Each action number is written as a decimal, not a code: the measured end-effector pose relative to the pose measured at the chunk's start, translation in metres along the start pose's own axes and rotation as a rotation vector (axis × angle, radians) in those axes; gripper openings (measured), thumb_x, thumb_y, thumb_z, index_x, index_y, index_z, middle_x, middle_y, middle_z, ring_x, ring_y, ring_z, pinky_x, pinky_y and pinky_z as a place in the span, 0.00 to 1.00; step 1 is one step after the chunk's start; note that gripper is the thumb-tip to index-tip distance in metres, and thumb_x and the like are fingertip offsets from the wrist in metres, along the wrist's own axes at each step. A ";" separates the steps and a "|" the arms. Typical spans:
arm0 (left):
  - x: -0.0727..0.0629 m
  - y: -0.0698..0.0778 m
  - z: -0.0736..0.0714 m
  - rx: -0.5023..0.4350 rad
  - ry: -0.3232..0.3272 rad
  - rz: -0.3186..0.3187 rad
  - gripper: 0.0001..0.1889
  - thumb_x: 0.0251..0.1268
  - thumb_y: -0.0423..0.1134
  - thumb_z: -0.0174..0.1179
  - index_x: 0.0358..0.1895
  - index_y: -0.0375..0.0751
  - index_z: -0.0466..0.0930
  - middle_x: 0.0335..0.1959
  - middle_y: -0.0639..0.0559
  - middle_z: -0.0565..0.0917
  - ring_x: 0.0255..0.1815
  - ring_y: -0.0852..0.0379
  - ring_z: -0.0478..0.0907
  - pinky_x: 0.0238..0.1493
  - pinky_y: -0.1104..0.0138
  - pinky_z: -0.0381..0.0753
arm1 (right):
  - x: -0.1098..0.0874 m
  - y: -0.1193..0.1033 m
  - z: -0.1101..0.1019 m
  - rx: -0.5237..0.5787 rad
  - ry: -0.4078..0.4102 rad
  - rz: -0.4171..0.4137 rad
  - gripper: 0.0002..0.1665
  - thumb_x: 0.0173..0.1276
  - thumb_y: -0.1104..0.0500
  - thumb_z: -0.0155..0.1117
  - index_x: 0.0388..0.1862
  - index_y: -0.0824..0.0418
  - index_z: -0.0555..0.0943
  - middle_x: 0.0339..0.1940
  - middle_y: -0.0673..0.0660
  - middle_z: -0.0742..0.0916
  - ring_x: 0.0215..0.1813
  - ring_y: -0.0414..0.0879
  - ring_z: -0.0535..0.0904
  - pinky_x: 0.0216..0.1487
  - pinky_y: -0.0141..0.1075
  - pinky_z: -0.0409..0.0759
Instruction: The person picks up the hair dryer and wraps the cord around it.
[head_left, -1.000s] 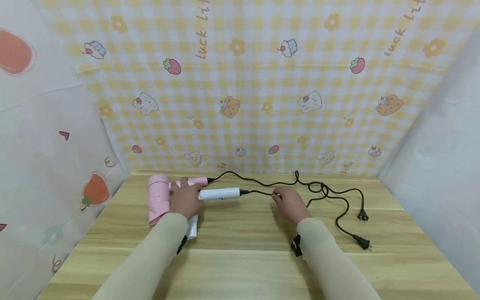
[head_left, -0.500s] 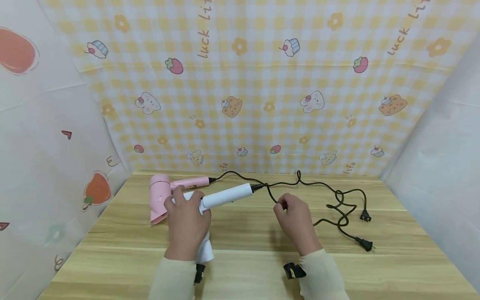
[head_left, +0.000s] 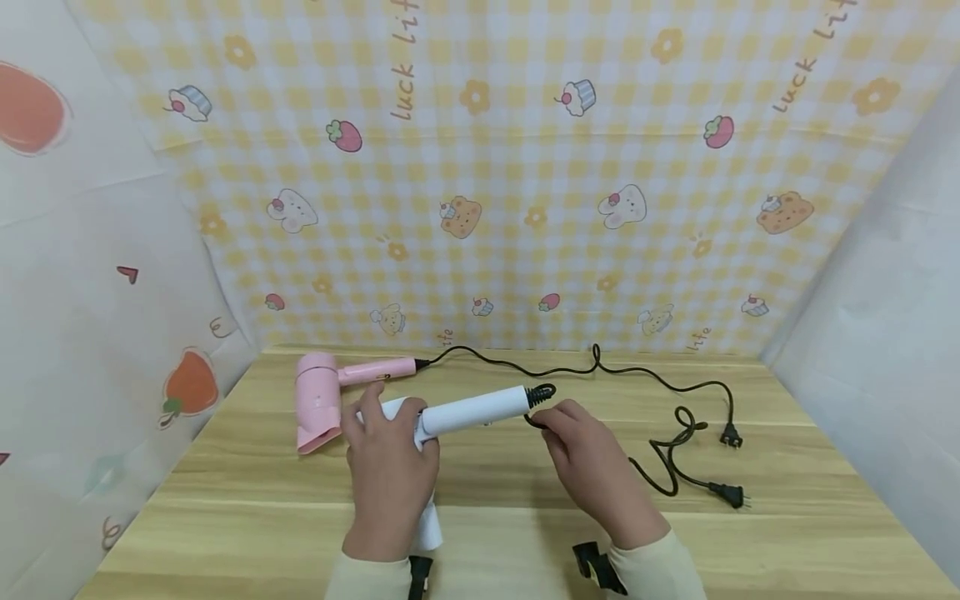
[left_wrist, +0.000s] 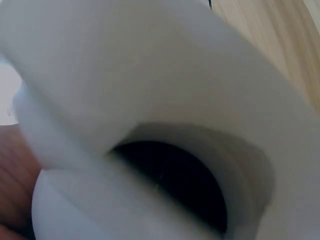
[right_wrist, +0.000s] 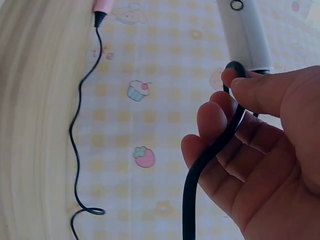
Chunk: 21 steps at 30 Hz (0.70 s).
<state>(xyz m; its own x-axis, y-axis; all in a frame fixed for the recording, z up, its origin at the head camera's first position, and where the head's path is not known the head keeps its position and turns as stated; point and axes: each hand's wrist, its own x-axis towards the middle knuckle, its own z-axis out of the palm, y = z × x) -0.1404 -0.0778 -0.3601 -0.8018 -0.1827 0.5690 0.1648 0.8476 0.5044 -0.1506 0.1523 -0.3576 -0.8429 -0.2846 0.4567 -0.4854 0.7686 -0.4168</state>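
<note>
A white hair dryer (head_left: 472, 412) is gripped by my left hand (head_left: 392, 475) around its head, its handle pointing right and slightly up. Close up in the left wrist view, the white nozzle (left_wrist: 200, 75) shows a dark opening. My right hand (head_left: 588, 462) pinches the black power cord (right_wrist: 212, 147) between thumb and fingers, just past the handle's end. There the cord bends back sharply below the ribbed sleeve (head_left: 540, 395). From my right hand the rest of the cord trails to a black plug (head_left: 729, 496) on the table.
A pink hair dryer (head_left: 318, 404) lies at the back left of the wooden table (head_left: 495, 533). Its black cord (head_left: 517, 367) runs along the back to another plug (head_left: 731, 435) at right. A checked cloth (head_left: 480, 167) hangs behind the table.
My left hand has drawn the white hair dryer nearer and to the right, lifting its handle end. My right hand has come nearer, bending the cord back; the trailing cord has shifted.
</note>
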 end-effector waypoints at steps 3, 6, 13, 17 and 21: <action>0.001 -0.001 0.001 -0.003 0.000 0.016 0.16 0.43 0.27 0.71 0.41 0.39 0.86 0.62 0.31 0.68 0.59 0.29 0.60 0.33 0.40 0.74 | 0.000 0.000 -0.003 -0.011 0.013 -0.021 0.12 0.67 0.70 0.64 0.45 0.56 0.86 0.37 0.45 0.82 0.34 0.36 0.76 0.34 0.34 0.77; 0.002 -0.003 0.002 -0.007 0.001 0.034 0.16 0.43 0.27 0.71 0.41 0.39 0.86 0.62 0.32 0.68 0.59 0.29 0.60 0.33 0.40 0.74 | -0.001 0.000 -0.005 -0.025 0.037 -0.041 0.13 0.66 0.71 0.65 0.44 0.55 0.86 0.36 0.44 0.80 0.31 0.35 0.73 0.31 0.33 0.76; 0.004 -0.006 0.001 0.007 0.040 0.084 0.18 0.37 0.25 0.75 0.38 0.39 0.86 0.61 0.31 0.70 0.58 0.28 0.61 0.37 0.40 0.74 | -0.001 -0.001 -0.007 -0.029 0.019 -0.100 0.13 0.66 0.71 0.65 0.44 0.56 0.85 0.36 0.45 0.80 0.31 0.36 0.71 0.30 0.32 0.74; 0.006 -0.005 -0.001 0.002 0.038 0.105 0.19 0.36 0.25 0.75 0.39 0.38 0.86 0.61 0.31 0.70 0.58 0.27 0.61 0.39 0.40 0.74 | -0.001 -0.001 -0.009 -0.012 0.010 -0.111 0.13 0.66 0.70 0.65 0.45 0.57 0.85 0.37 0.45 0.80 0.31 0.36 0.70 0.31 0.32 0.73; 0.006 -0.007 -0.003 -0.011 0.014 0.105 0.20 0.36 0.25 0.75 0.40 0.38 0.86 0.61 0.30 0.69 0.57 0.27 0.61 0.42 0.41 0.73 | -0.001 -0.001 -0.011 0.029 0.006 -0.133 0.13 0.67 0.70 0.63 0.46 0.58 0.85 0.37 0.44 0.79 0.31 0.36 0.69 0.31 0.31 0.73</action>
<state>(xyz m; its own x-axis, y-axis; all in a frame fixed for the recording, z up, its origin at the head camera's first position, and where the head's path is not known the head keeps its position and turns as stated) -0.1446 -0.0869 -0.3579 -0.7718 -0.0997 0.6280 0.2544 0.8568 0.4486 -0.1471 0.1576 -0.3490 -0.7690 -0.3796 0.5143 -0.5997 0.7069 -0.3750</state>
